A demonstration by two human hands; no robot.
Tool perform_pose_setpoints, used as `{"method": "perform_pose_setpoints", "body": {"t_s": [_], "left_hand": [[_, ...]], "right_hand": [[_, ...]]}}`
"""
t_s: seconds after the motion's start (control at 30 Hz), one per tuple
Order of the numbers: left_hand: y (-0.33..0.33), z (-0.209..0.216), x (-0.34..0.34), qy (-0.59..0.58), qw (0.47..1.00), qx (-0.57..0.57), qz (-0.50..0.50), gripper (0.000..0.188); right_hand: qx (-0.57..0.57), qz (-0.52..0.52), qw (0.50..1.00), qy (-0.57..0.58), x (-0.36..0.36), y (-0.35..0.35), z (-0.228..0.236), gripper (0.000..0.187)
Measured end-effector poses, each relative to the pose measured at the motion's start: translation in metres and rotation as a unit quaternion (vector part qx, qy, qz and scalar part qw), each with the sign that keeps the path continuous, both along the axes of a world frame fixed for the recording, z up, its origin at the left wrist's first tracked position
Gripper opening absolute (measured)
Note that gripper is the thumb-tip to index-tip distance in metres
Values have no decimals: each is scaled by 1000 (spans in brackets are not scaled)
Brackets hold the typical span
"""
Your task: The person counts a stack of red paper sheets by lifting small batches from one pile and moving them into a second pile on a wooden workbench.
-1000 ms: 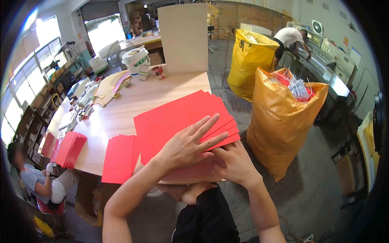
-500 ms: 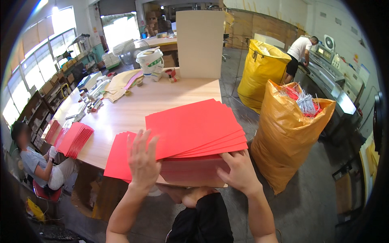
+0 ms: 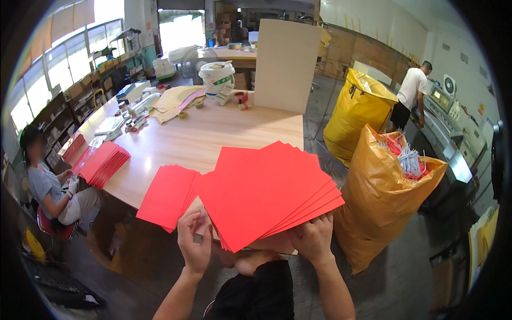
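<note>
A thick fan of red card sheets (image 3: 272,186) lies at the table's near edge, turned so that one corner points toward me. My right hand (image 3: 314,237) grips the fan at its near right edge, fingers partly hidden beneath the sheets. Beside the fan's left edge is my left hand (image 3: 195,242), its fingers curled but apart, with nothing visible in it. A smaller spread of red sheets (image 3: 166,194) rests just left of the fan, close to my left fingertips.
A wooden table (image 3: 229,128) carries a white bucket (image 3: 216,80), tape rolls and a tall pale board (image 3: 288,64). More red card stacks (image 3: 106,162) lie near a seated person. Orange (image 3: 381,202) and yellow (image 3: 354,117) sacks stand right; another person works at a machine.
The red fan has turned, its near corner now jutting toward me, and the block of sheets below it is mostly covered. My left hand has dropped off the sheets, fingers curling. The view has shifted.
</note>
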State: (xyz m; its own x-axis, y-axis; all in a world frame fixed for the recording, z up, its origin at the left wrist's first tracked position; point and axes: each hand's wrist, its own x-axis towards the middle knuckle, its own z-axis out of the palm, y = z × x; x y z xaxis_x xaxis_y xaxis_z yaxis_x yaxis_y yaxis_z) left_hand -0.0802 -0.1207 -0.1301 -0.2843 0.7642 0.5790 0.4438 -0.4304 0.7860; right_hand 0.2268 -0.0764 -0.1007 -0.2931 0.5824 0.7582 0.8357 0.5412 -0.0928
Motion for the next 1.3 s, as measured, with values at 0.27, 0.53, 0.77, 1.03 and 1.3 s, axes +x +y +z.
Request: {"method": "perform_pose_setpoints", "body": {"t_s": [0.27,0.53,0.77,1.03,1.3], "left_hand": [[7,49,23,-458,767,-300,-335,44],[-19,28,-89,-479,793,-254,-278,38],[19,-78,-217,-508,838,-105,-168,35],[45,-151,-223,-533,819,-191,-92,37],[46,-157,-222,-528,816,-220,-83,41]], "right_hand": [[-11,0,1000,-5,-4,4,-7,42],[-38,-48,998,-32,-9,-2,3,51],[-58,-48,996,-44,-11,-5,3,59],[-72,-62,994,-51,-12,-4,5,58],[-73,-58,995,-42,-12,-5,5,57]]}}
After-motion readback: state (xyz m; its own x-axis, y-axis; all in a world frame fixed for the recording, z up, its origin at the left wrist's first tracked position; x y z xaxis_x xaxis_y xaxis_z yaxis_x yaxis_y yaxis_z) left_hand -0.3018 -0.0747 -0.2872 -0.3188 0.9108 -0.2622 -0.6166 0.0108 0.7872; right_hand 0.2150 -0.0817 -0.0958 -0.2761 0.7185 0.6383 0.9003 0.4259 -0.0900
